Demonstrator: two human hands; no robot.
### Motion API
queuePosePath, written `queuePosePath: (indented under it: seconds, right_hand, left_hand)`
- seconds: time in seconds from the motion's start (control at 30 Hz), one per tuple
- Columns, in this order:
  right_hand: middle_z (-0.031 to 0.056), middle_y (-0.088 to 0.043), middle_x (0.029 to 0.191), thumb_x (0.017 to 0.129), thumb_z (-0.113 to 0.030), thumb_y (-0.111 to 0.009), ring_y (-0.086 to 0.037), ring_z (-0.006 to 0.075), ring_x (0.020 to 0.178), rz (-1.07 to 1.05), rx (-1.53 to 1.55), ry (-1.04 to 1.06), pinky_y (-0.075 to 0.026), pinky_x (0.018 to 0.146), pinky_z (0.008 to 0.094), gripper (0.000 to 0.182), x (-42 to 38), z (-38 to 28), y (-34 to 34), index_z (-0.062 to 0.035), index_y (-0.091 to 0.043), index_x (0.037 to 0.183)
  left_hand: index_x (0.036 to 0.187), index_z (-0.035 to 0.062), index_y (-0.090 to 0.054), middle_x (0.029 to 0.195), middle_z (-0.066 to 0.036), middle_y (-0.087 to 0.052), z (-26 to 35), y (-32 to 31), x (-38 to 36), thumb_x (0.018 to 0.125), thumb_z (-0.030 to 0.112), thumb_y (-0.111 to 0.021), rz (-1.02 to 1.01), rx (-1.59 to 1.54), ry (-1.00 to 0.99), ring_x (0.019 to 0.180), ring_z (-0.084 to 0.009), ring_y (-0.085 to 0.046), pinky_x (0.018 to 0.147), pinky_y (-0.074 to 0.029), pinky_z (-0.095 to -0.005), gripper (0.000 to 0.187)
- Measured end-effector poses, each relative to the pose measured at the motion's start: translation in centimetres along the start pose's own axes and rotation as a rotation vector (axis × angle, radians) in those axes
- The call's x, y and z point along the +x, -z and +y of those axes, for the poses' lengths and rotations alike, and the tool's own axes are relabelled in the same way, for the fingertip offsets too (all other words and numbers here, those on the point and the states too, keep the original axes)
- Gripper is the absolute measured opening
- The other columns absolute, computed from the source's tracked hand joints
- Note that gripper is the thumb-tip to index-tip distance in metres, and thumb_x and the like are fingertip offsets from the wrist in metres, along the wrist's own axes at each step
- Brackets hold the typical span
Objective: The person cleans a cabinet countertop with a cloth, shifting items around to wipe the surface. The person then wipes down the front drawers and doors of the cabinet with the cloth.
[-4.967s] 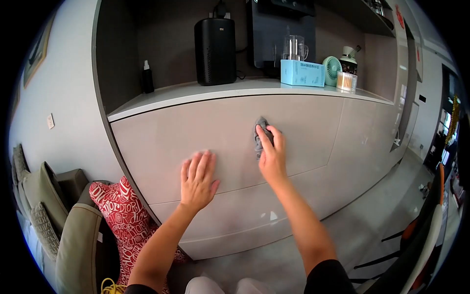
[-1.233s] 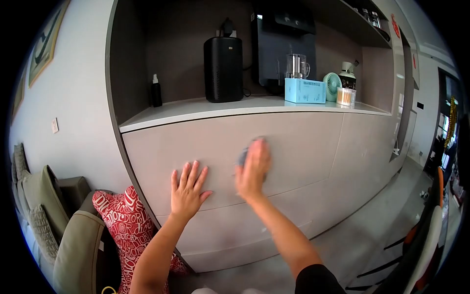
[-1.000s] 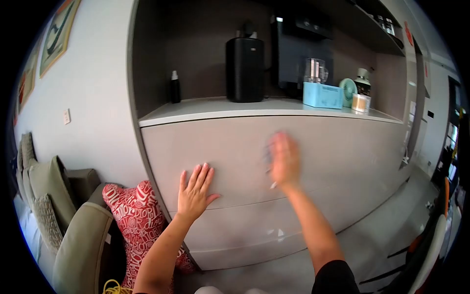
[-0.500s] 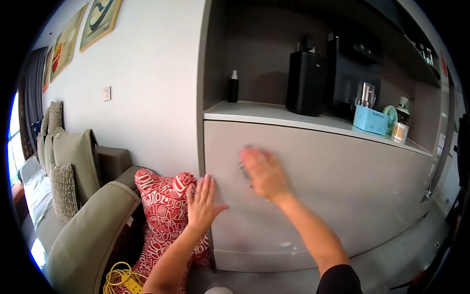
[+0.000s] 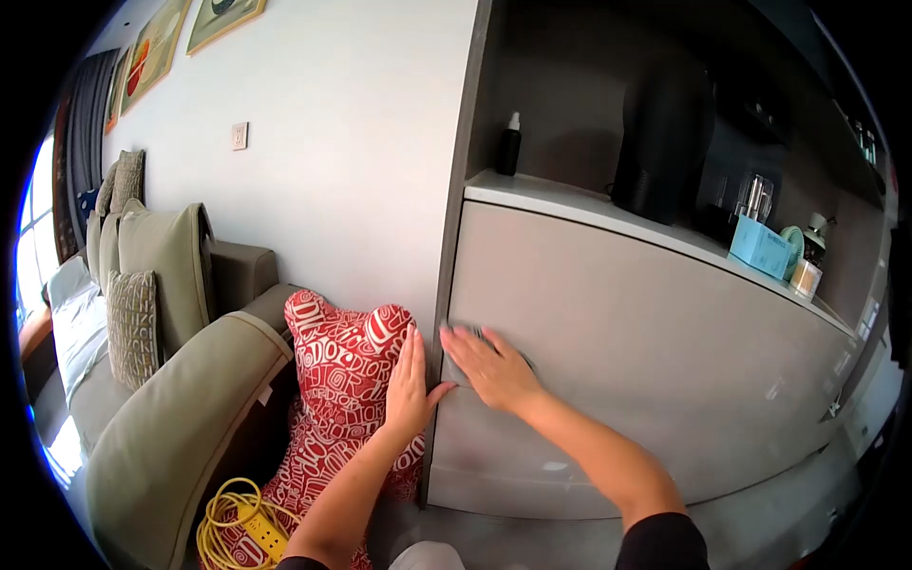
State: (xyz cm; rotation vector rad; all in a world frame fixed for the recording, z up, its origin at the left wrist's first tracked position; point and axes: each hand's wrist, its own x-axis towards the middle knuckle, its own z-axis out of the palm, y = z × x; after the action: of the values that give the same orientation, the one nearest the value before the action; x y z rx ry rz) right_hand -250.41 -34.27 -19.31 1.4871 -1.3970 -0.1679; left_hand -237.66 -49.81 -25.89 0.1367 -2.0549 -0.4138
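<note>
My right hand (image 5: 492,369) lies flat against the front panel of a beige-grey cabinet (image 5: 608,285), near its left edge. Under its palm is a dark grey cloth (image 5: 528,360), mostly hidden, with only slivers showing past the fingers. My left hand (image 5: 408,389) is open, fingers pointing up along the cabinet's left side and thumb out toward the panel. Behind that hand stands a red bear-shaped cushion (image 5: 347,356) covered in white lettering, overlapped by the fingers in this view.
Along the cabinet's shelf (image 5: 570,211) stand a black spray bottle (image 5: 510,147), a dark appliance (image 5: 662,142), a light-blue box (image 5: 759,247) and a candle jar (image 5: 806,278). A green sofa (image 5: 180,427) is at left. A yellow power strip (image 5: 263,532) with coiled cord lies low by the cushion.
My right hand has moved down and left across the panel with the cloth, close to my left hand. My left hand stays near the cabinet edge. The view has turned and tilted.
</note>
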Motion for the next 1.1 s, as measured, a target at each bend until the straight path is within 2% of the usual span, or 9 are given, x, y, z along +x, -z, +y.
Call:
queuePosePath:
  seconds: [0.1,0.3,0.37,0.47,0.57,0.63,0.7,0.77,1.1]
  right_hand:
    - [0.0049,-0.033,0.161,0.087,-0.020,-0.057,-0.029,0.0215,0.148,-0.048,0.038,0.072,-0.026,0.118,0.0443,0.066,-2.7,1.7,0.7,-0.0061,-0.041,0.150]
    - [0.0067,-0.034,0.161,0.086,-0.018,-0.059,-0.030,0.0223,0.148,0.189,0.077,-0.535,-0.030,0.116,0.0483,0.068,6.3,3.7,5.0,-0.0057,-0.040,0.150]
    - [0.0063,-0.032,0.162,0.085,-0.021,-0.061,-0.029,0.0213,0.148,0.213,0.067,-0.407,-0.029,0.117,0.0478,0.071,5.4,0.6,1.1,-0.0058,-0.038,0.151]
    - [0.0031,-0.030,0.163,0.092,-0.018,-0.053,-0.027,0.0190,0.149,-0.014,0.171,-0.136,-0.022,0.121,0.0439,0.065,0.1,-5.4,-2.4,-0.0078,-0.036,0.153]
    - [-0.0014,-0.031,0.162,0.095,-0.015,-0.045,-0.026,0.0176,0.150,-0.016,-0.004,-0.112,-0.019,0.122,0.0409,0.058,-5.3,-5.4,-1.7,-0.0129,-0.039,0.153]
    - [-0.0035,-0.032,0.162,0.096,-0.014,-0.044,-0.026,0.0169,0.150,0.002,-0.040,-0.199,-0.019,0.122,0.0403,0.056,-8.4,-4.8,-0.8,-0.0156,-0.043,0.151]
    - [-0.0051,-0.033,0.161,0.096,-0.014,-0.045,-0.026,0.0164,0.150,0.027,-0.054,-0.312,-0.021,0.122,0.0408,0.054,-11.2,-3.8,-0.2,-0.0179,-0.046,0.150]
    - [-0.0048,-0.034,0.161,0.096,-0.014,-0.046,-0.026,0.0162,0.150,0.022,-0.027,-0.367,-0.023,0.121,0.0421,0.053,-12.6,-3.4,0.8,-0.0178,-0.048,0.149]
    - [-0.0012,-0.032,0.162,0.096,-0.017,-0.047,-0.025,0.0172,0.151,0.060,0.158,-0.535,-0.021,0.121,0.0462,0.055,-11.7,-3.9,0.0,-0.0136,-0.044,0.151]
  left_hand:
    - [0.156,0.0001,-0.018,0.161,-0.024,-0.023,0.5,0.4,-0.3,0.080,0.025,-0.080,-0.015,-0.074,0.067,0.143,-0.0410,-0.035,0.111,-0.040,-0.0437,0.101]
    - [0.158,0.0046,-0.018,0.161,-0.021,-0.026,0.2,-0.1,-0.8,0.081,0.017,-0.079,-0.014,-0.237,0.141,0.144,-0.0394,-0.034,0.111,-0.040,-0.0422,0.099]
    - [0.158,0.0045,-0.017,0.161,-0.020,-0.025,-0.2,-0.7,-0.9,0.081,0.011,-0.078,-0.004,-0.287,0.132,0.146,-0.0374,-0.032,0.114,-0.037,-0.0410,0.098]
    - [0.160,0.0076,-0.011,0.166,-0.016,-0.015,-1.1,-0.7,-1.8,0.085,-0.013,-0.057,-0.146,-0.545,0.188,0.152,-0.0316,-0.019,0.118,-0.028,-0.0388,0.091]
    - [0.158,0.0017,-0.017,0.163,-0.027,-0.014,-0.7,-0.4,-2.7,0.084,-0.001,-0.065,0.005,-0.275,0.043,0.150,-0.0434,-0.019,0.119,-0.025,-0.0476,0.088]
    - [0.156,0.0014,-0.023,0.161,-0.028,-0.018,1.3,0.3,-3.4,0.089,0.022,-0.064,0.017,0.062,-0.097,0.149,-0.0421,-0.022,0.118,-0.013,-0.0601,0.081]
    - [0.155,-0.0023,-0.023,0.161,-0.029,-0.019,2.3,-0.4,-3.6,0.091,0.032,-0.064,-0.241,0.296,-0.301,0.151,-0.0434,-0.016,0.119,-0.009,-0.0590,0.083]
    - [0.153,-0.0027,-0.027,0.160,-0.027,-0.023,3.4,-2.1,-3.2,0.091,0.040,-0.064,-0.354,0.332,-0.246,0.151,-0.0411,-0.018,0.120,-0.010,-0.0581,0.084]
    - [0.154,-0.0075,-0.014,0.161,-0.032,-0.014,2.9,-6.3,-3.3,0.079,0.063,-0.068,-0.210,0.440,-0.226,0.150,-0.0462,-0.012,0.122,-0.013,-0.0551,0.116]
